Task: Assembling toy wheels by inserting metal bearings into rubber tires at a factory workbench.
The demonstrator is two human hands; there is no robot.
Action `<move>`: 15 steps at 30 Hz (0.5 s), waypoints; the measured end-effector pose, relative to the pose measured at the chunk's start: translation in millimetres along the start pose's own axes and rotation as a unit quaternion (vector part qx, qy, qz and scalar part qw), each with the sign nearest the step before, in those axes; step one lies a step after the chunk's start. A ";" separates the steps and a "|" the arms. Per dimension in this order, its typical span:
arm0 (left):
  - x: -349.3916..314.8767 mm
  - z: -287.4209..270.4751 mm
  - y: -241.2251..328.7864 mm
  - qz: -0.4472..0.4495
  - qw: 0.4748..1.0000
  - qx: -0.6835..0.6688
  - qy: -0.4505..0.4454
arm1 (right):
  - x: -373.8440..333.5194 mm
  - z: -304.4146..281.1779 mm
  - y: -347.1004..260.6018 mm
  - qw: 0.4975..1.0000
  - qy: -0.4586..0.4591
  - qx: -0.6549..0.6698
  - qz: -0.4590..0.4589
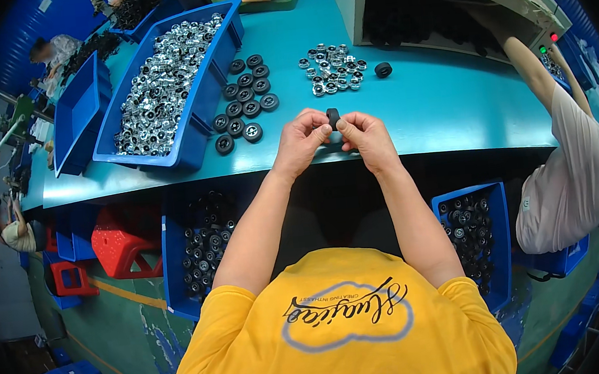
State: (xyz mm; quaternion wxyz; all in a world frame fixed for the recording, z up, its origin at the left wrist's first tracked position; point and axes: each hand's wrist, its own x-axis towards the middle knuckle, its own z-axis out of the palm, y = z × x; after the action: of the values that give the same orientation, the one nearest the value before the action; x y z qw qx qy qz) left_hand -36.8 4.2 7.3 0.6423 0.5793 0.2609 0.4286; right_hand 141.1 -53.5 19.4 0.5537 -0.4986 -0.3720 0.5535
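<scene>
Above the table's front edge, my left hand (300, 142) and my right hand (371, 140) pinch a small black toy tyre (333, 117) between fingers and thumbs. The tyre is edge-on, so I cannot tell whether a hub is inside it. Beyond my hands lies a loose cluster of silver wheel hubs (331, 70). One black tyre (383, 70) lies just right of them. Left of the hubs, several black wheels with hubs in them (251, 108) sit in a rough group.
A long blue bin (186, 136) heaped with silver hubs stands left, beside another blue bin (79, 118). At the right, a co-worker's arm (534, 67) reaches into a pale box (350, 5) of black tyres. Below the teal table (451, 118), blue bins (504, 239) hold dark wheels.
</scene>
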 end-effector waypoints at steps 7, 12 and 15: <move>-2.1 3.3 1.9 -0.031 0.999 -0.024 0.001 | -0.8 3.8 -3.8 0.999 0.011 -0.030 -0.019; -1.8 -1.6 -4.0 -0.023 0.999 -0.027 0.025 | 4.3 9.6 -8.7 0.995 -0.002 -0.078 -0.057; -2.4 -1.8 -5.9 -0.007 0.998 -0.046 0.043 | 13.1 11.2 -7.9 0.992 -0.009 -0.104 -0.077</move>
State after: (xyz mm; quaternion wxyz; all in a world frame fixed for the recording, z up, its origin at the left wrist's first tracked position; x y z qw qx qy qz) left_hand -38.0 3.4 0.8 0.6596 0.5286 0.2721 0.4599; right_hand 133.7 -38.1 27.7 0.5365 -0.5183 -0.4695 0.4723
